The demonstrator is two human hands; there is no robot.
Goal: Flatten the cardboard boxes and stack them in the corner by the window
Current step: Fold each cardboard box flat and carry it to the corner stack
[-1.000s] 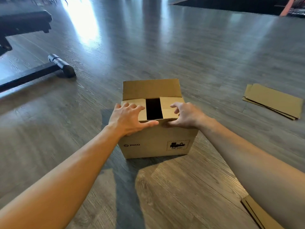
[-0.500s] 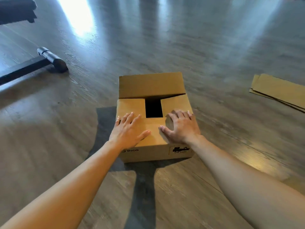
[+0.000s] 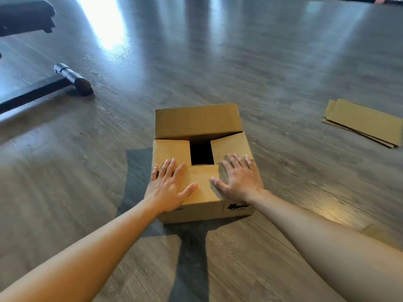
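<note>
The brown corrugated cardboard box (image 3: 202, 171) stands on the grey wood-grain floor (image 3: 272, 73). Its far flap is raised; the near and side flaps are folded inward, leaving a dark rectangular opening whose contents cannot be seen. The left hand (image 3: 169, 188) and right hand (image 3: 238, 178) lie flat, fingers spread, pressing on the folded flaps. Flattened brown cardboard sheets (image 3: 364, 123) lie well apart at right.

A grey wood-grain plank floor (image 3: 261, 68) spreads all around the grip. Far up-left of it lies a black metal bar with a cylindrical end cap (image 3: 72, 79), beneath a black padded bench (image 3: 26, 17).
</note>
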